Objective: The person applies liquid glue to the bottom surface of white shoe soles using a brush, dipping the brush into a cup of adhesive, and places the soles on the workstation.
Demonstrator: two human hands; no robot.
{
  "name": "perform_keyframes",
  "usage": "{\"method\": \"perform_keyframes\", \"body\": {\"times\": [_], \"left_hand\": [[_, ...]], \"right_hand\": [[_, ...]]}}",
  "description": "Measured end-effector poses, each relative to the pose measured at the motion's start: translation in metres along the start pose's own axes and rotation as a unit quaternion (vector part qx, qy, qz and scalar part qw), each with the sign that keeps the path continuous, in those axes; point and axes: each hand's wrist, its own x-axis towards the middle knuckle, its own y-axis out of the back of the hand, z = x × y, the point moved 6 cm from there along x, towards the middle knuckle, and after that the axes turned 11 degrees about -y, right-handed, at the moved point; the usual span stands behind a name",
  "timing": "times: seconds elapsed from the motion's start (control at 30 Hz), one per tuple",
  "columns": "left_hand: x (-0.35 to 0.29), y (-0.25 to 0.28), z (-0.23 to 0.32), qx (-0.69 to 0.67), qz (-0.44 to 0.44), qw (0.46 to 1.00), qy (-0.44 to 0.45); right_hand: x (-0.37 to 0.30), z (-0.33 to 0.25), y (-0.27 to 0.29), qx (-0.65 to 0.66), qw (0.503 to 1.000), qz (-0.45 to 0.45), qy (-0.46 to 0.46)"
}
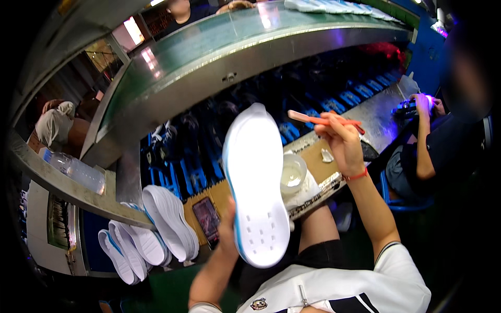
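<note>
Head view: the left hand (228, 232) grips a white sole (257, 182) by its left edge, its fingers mostly hidden, holding it before the body. The right hand (343, 146) pinches a red brush (317, 120), apart from the sole. The bowl (295, 188) stands right, the phone (207, 218) left.

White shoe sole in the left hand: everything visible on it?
The white shoe sole looks like molded foam or rubber, with a blue band along its left side. Small rectangular recesses cluster near its lower end; a narrow tab tops the far end. Glare hides detail mid-surface. It's held up lengthwise, broad face toward the camera, gripped at its left edge by the left hand.
</note>
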Motion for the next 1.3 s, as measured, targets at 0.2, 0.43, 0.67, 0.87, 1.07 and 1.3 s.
{"method": "perform_keyframes", "body": {"times": [0.2,0.43,0.67,0.87,1.07,1.3], "left_hand": [[0.294,-0.037,0.172,-0.040,-0.069,0.987,-0.138],[0.172,-0.021,0.129,0.567,-0.260,0.771,-0.131],[0.051,0.138,0.097,0.819,-0.512,0.212,0.151],[0.034,0.186,0.099,0.833,-0.541,0.114,0.018],[0.041,0.113,0.134,0.819,-0.549,0.155,-0.063],[0.024,0.098,0.142,0.740,-0.199,0.641,0.043]], "right_hand": [[-0.028,0.013,0.005,0.047,0.997,-0.009,-0.061],[-0.085,0.048,0.057,-0.023,0.988,0.038,-0.148],[-0.098,0.084,0.062,-0.015,0.980,0.045,-0.192],[-0.097,0.100,0.040,-0.034,0.972,0.028,-0.229],[-0.077,0.088,0.043,-0.127,0.974,0.027,-0.184],[-0.016,0.076,0.036,-0.345,0.936,-0.018,-0.058]]}}
